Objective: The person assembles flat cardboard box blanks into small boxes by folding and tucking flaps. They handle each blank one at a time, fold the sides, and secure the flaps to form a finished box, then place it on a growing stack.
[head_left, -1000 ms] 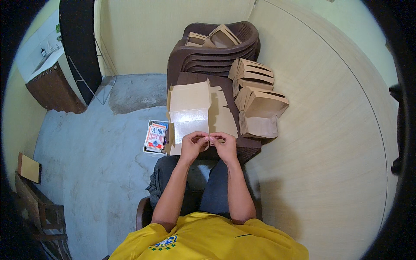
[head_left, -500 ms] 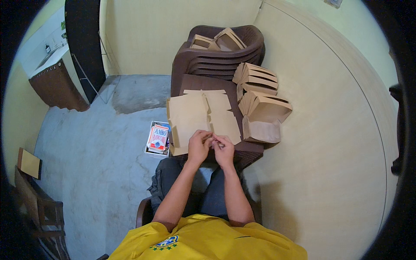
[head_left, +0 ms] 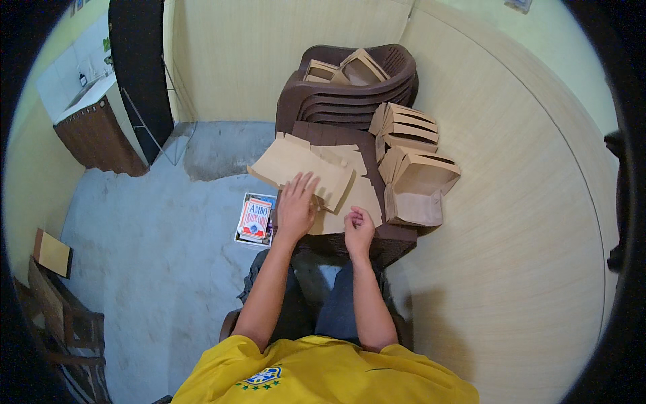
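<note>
A flat brown cardboard box blank (head_left: pixel 306 165) lies tilted on a brown plastic chair seat (head_left: pixel 323 131), its left part raised. Beneath and to the right, more flat cardboard (head_left: pixel 363 195) rests on the seat. My left hand (head_left: pixel 297 205) is open, fingers spread, against the near edge of the raised blank. Over the near right corner of the cardboard, my right hand (head_left: pixel 359 227) has its fingers curled together; whether anything small is in them is hidden.
Folded cardboard boxes (head_left: pixel 420 182) stand nested in groups right of the seat, by the wall. More boxes (head_left: pixel 363 67) sit on stacked chairs (head_left: pixel 303 94) behind. A white box (head_left: pixel 254 221) with a card pack on top stands left on the floor.
My hands have parted from each other. The left has spread its fingers, and the right has moved slightly right. The upper cardboard blank has tilted and turned, its left part now raised.
</note>
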Motion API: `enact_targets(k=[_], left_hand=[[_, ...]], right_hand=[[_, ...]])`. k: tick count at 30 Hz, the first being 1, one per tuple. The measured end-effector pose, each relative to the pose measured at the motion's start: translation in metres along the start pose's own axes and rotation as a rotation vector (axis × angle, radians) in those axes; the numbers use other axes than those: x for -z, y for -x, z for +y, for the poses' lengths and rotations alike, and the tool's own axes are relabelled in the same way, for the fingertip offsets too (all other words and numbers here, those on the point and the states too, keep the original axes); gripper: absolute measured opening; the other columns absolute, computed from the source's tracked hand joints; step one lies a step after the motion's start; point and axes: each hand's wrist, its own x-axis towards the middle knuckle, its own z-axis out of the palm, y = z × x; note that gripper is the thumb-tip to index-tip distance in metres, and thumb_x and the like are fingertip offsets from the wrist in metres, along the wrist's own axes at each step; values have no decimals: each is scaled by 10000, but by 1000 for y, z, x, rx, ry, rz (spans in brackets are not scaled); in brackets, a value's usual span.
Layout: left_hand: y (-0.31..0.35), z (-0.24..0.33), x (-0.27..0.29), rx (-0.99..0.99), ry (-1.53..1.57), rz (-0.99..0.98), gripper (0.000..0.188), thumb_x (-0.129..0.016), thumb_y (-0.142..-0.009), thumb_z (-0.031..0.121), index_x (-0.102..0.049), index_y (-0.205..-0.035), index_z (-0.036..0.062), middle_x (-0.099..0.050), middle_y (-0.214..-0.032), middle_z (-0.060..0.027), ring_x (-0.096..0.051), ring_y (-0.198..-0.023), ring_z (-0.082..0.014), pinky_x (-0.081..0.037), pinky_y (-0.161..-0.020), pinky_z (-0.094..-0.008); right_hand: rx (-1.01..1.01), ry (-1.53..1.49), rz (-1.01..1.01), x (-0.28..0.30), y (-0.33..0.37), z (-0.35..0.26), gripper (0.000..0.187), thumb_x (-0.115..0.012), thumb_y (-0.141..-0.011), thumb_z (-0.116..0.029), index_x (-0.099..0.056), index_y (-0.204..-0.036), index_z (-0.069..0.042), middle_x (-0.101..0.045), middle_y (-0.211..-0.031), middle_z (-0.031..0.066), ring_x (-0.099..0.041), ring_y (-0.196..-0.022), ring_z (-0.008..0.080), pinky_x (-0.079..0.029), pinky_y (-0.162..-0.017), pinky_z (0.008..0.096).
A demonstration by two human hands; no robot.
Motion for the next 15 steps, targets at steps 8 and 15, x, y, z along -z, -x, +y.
enact_targets(k=[8, 15], left_hand=[[0, 24, -15, 190, 166, -656, 276, -812, -844, 226, -853, -1111, 172, -808, -964, -158, -773, -908, -377, -611, -862, -486], [22, 46, -13, 530, 576, -601, 229, -856, -876, 128, -829, -1080, 27, -830, -966, -146, -812, -874, -251, -633, -844, -375]], right_hand=[[-233, -238, -133, -2, -9, -4, 341, -790, -997, -152, -687, -1225, 80, -752, -887, 125, -719, -686, 164, -604, -642, 304], [-315, -385, -3, 18, -20, -10, 208, -721, -1002, -15, -719, -1182, 89, -753, -996, 130, -732, -814, 180, -635, -710, 310]])
